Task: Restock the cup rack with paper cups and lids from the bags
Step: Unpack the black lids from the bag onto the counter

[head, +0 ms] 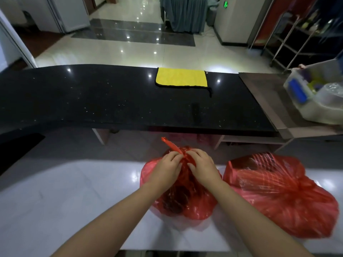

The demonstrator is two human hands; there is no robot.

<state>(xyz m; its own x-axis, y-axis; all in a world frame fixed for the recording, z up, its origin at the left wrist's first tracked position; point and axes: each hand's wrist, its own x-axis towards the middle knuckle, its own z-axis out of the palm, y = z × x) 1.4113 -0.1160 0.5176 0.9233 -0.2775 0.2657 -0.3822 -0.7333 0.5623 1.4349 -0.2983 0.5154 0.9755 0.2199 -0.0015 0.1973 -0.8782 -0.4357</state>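
Observation:
Two red plastic bags lie on the white counter (65,191). The nearer, left red bag (185,203) has dark contents showing through its film and a tied top. My left hand (167,167) and my right hand (201,165) both pinch the knotted handles at the top of this bag, fingers curled into the plastic; one handle end sticks up to the left. The right red bag (284,193) lies on its side, tied, with pale ribbed shapes showing through. No cup rack is in view.
A raised black stone countertop (92,101) runs across behind the white counter, with a yellow cloth (181,77) on it. A translucent plastic tub (315,108) of mixed items sits at the right on a grey ledge. A metal shelf stands far right.

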